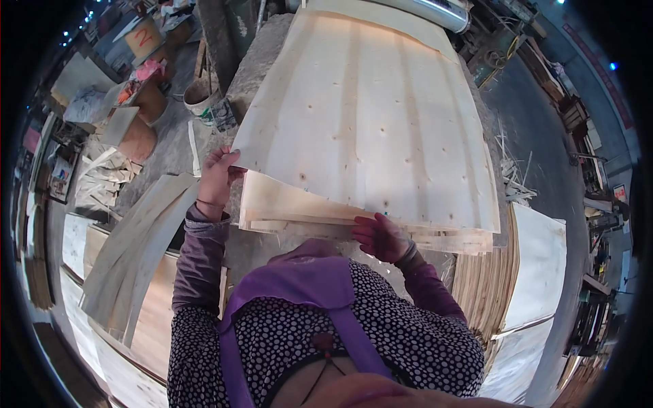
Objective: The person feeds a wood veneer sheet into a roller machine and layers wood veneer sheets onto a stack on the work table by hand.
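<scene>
A large pale wood veneer sheet (pixel 381 122) with brown streaks and small knots lies over a stack of similar veneer sheets (pixel 286 204). At its near left corner, my left hand (pixel 219 170) pinches the edge, which is lifted a little above the sheets below. My right hand (pixel 384 238) is at the sheet's front edge, thumb up against the edge. Its fingers point left, somewhat apart, in front of the stack; whether they grip anything is hard to see.
A metal roller (pixel 435 12) lies across the far end. Veneer stacks stand at right (pixel 486 285) and left (pixel 136 251). A bucket (pixel 198 95) and round wooden blocks (pixel 132 132) are at the far left, with scrap strips (pixel 102 180) on the floor.
</scene>
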Demonstrator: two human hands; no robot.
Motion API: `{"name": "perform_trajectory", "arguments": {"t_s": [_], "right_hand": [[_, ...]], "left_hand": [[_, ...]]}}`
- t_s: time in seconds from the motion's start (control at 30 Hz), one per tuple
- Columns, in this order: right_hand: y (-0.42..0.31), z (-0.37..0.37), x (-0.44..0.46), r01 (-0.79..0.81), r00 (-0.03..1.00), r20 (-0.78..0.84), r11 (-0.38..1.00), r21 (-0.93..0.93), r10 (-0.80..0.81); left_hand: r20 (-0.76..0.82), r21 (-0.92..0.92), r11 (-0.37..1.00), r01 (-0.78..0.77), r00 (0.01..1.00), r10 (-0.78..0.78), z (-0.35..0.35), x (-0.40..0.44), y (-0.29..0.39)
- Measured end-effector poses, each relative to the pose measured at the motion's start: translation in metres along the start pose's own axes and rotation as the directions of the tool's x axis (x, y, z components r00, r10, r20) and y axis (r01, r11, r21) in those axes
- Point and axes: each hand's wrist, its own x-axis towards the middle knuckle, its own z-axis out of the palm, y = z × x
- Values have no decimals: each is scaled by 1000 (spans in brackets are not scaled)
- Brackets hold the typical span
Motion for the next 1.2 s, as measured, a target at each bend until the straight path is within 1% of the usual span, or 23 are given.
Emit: {"name": "perform_trajectory", "arguments": {"t_s": [0.07, 0.17, 0.23, 0.27, 0.37, 0.47, 0.5, 0.57, 0.67, 0.7, 0.77, 0.8, 0.83, 0.9, 0.97, 1.0, 1.07, 1.1, 1.17, 1.2], "right_hand": [[2, 4, 0, 78, 997, -34, 993, 86, -76], [-1, 0, 10, 295, 953, -155, 915, 275, -261], [-8, -21, 15, 373, 928, 6, 928, 26, -373], [-11, -31, 16, 417, 908, 95, 904, -95, -409], [-44, 2, 3, 330, 935, -173, 937, 114, -308], [-52, 3, -3, 448, 868, -180, 886, -122, -463], [-56, 1, -3, 411, 882, -189, 902, -136, -431], [-64, -3, 0, 332, 909, -207, 929, -164, -362], [-81, -9, 17, 364, 897, -212, 920, -143, -388], [-92, -15, 26, 344, 919, -186, 937, -57, -349], [-119, -33, 49, 279, 956, -122, 954, 111, -265], [-131, -42, 63, 339, 935, -139, 938, 71, -327], [-143, -49, 78, 392, 911, -153, 920, 29, -383], [-172, -61, 107, 425, 893, -166, 905, 2, -419], [-203, -64, 130, 412, 899, -180, 910, 42, -398], [-216, -63, 141, 461, 878, -175, 886, 49, -446], [-230, -60, 160, 562, 821, -172, 825, 65, -545], [-232, -57, 167, 554, 828, -163, 828, 86, -537], [-231, -53, 178, 545, 836, -145, 829, 125, -529], [-225, -55, 183, 536, 842, -126, 840, 90, -524]], "left_hand": [[42, -20, 1000, -8, 999, 9, -1, 1, 3], [50, -39, 999, -3, 999, 5, -2, 0, 3], [24, -65, 998, -6, 1000, 8, -6, 0, -2], [11, -77, 997, -7, 1000, 8, -9, 0, -5], [-47, -102, 994, 43, 998, -48, -20, -1, -18], [-76, -88, 994, 59, 995, -65, -30, -3, -31], [-116, -71, 995, 74, 990, -82, -32, -3, -37], [-132, -81, 989, 126, 982, -136, -41, -4, -48], [-180, -95, 979, 179, 964, -194, -43, -11, -58], [-200, -102, 976, 191, 957, -208, -41, -12, -60], [-264, -11, 977, 214, 942, -209, -39, -11, -69], [-301, 33, 973, 230, 930, -210, -38, -13, -74], [-299, 90, 971, 222, 936, -186, -34, -15, -78], [-303, 201, 957, 211, 942, -144, -28, -20, -84], [-297, 358, 913, 196, 951, -87, -42, -11, -109], [-284, 434, 882, 183, 957, -59, -48, -6, -123], [-269, 610, 786, 95, 959, 93, -51, -4, -141], [-246, 691, 721, 53, 955, 165, -53, -3, -148], [-190, 843, 533, 73, 967, 167, -60, 0, -157], [-161, 900, 428, 77, 973, 163, -64, 2, -163]]}}
